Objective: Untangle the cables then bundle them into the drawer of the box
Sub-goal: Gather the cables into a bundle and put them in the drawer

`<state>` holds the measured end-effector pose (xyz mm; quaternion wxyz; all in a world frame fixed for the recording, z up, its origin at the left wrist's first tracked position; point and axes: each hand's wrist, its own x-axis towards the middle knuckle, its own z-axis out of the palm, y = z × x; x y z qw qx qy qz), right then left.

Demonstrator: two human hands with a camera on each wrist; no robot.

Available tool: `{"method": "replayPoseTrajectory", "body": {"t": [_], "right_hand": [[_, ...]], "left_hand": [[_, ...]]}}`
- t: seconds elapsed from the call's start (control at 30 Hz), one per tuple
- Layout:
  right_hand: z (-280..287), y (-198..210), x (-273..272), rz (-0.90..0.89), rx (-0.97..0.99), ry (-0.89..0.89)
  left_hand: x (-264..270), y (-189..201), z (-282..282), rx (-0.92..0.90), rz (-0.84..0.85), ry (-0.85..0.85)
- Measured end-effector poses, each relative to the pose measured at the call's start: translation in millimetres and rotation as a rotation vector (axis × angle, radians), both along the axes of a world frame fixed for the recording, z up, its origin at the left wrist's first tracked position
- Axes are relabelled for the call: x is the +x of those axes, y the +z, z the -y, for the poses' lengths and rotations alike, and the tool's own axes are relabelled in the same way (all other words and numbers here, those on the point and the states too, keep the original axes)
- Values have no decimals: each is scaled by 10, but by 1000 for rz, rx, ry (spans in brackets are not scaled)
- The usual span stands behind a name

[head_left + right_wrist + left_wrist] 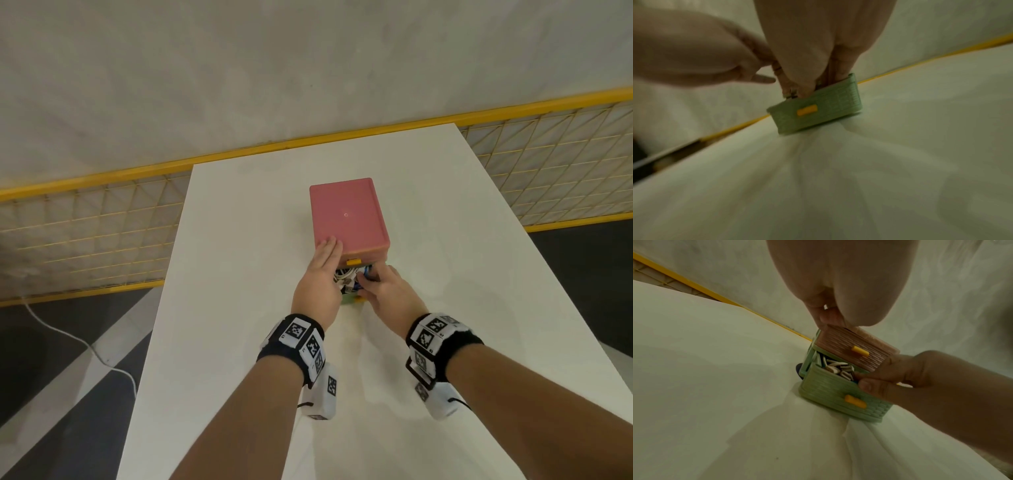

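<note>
The box (347, 214) stands near the middle of the white desk (239, 342), its pink top facing up. The upper pink drawer (855, 350) is pushed in; the lower green drawer (840, 395) is pulled out toward the person.

The left hand (320, 274) lies with straight fingers flat on the near left corner of the box top. Judged purpose: it pins the box to the desk so that it does not slide while the drawer is loaded.

The right hand (387, 291) reaches into the open drawer at its right side, fingers curled down among the contents. Whether it pinches a cable or merely presses it down cannot be determined; the right wrist view is blurred.

The cables (838, 368), white with dark bands plus a blue strand visible from the head view, sit coiled inside the green drawer. None lies on the desk.

Judged status: bundling is nearly complete. The remaining steps are tucking any strand below the drawer rim and pushing the drawer in by its yellow handle (856, 401). A protruding loop could jam against the drawer above.
</note>
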<state>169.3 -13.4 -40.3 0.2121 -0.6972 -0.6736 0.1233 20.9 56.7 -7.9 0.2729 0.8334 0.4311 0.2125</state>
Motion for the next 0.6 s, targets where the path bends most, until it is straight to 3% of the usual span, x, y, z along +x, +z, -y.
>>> {"method": "replayPoseTrajectory", "body": {"t": [0.13,0.2,0.33,0.5,0.6], "right_hand": [[-198,251,59,-296,-165,-172],[-256,339,113,-359,-257,-277],[-183,242,18,-487,-161,-358],[76,19,-66,-87,1,-49],[33,93,-8,17,-36,25]], "left_hand": [[7,-16,13,-1,13,1],[14,-12,27,-7,18,2],[17,-12,24,3,17,7],[21,1,24,14,-2,3],[23,26,25,17,-14,1]]}}
